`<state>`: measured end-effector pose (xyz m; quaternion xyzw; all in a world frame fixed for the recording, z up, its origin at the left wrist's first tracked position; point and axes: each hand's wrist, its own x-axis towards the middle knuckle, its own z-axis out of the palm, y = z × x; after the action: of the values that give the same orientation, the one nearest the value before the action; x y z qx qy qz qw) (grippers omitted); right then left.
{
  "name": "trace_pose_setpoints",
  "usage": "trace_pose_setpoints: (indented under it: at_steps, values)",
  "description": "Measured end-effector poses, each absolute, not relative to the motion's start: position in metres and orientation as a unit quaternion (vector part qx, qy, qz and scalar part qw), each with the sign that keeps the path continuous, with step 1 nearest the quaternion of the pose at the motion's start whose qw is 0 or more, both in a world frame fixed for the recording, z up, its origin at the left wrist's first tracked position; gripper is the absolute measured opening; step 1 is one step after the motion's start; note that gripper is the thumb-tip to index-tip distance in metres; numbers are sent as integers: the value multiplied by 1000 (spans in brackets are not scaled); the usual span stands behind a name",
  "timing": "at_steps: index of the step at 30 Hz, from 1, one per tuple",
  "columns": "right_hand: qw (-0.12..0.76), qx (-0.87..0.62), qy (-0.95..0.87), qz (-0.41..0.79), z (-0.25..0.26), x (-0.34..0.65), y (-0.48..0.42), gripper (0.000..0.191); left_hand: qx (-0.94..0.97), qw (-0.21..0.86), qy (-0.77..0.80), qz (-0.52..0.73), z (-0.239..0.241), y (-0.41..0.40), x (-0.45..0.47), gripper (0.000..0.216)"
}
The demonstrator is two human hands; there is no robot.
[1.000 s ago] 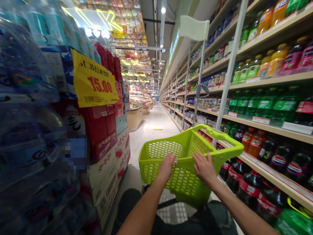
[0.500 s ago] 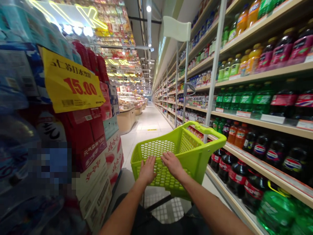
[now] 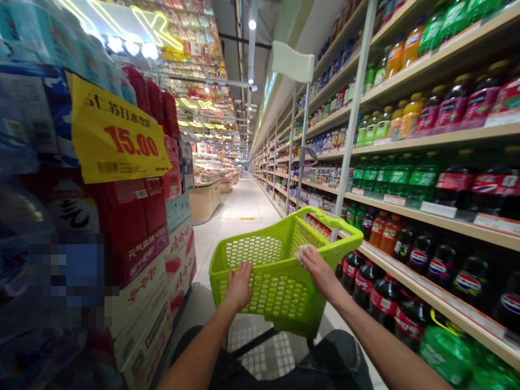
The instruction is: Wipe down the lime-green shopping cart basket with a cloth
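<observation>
A lime-green shopping cart point(image 3: 280, 295) stands in front of me, its basket side pierced with holes. My left hand point(image 3: 239, 287) grips the near side of the cart at the top rim; the fingers reach over it and the thumb lies outside. Farther right along the rim, my right hand point(image 3: 319, 271) is closed around a crumpled white tissue point(image 3: 301, 252), which touches the cart near the handle end. Part of the tissue is hidden under the fingers. The cart's handle point(image 3: 345, 230) sits at the upper right, with neither hand on it.
Shelves of drink bottles point(image 3: 406, 170) line the right side close to the cart. Stacked drink cartons point(image 3: 142, 260) with a yellow price sign point(image 3: 122, 138) rise at the left. A tiled aisle point(image 3: 239, 200) runs ahead past display counters point(image 3: 205, 200).
My right hand has moved right along the rim toward the handle end, and the white tissue now shows in its fingers. My left hand stays on the rim. The view has shifted slightly.
</observation>
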<state>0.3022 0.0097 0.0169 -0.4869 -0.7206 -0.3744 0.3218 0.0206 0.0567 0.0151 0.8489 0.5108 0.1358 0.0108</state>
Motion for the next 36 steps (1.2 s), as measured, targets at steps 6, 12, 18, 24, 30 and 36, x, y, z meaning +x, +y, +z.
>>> trace_pose_setpoints:
  at_steps: [6, 12, 18, 24, 30, 36]
  values:
    - [367, -494, -694, -374, 32, 319, 3, 36, 850, 4, 511, 126, 16, 57, 23, 76]
    - [385, -544, -672, -323, -9, 361, -32, 39, 848, 1, 512, 138, 17, 56, 22, 74]
    - [353, -520, -755, -188, -62, 308, -40, 41, 838, 8, 524, 151, 17, 55, 28, 69]
    - [507, -503, -658, -239, 21, 283, -42, 43, 811, 18, 549, 201, 18, 51, 39, 66]
    - [444, -479, -714, -253, -5, 244, 7, 40, 800, 3, 575, 172, 9, 65, -5, 68]
    - [353, -363, -836, -211, -71, 167, 26, 33, 820, 69, 537, 184, -4, 102, -67, 62]
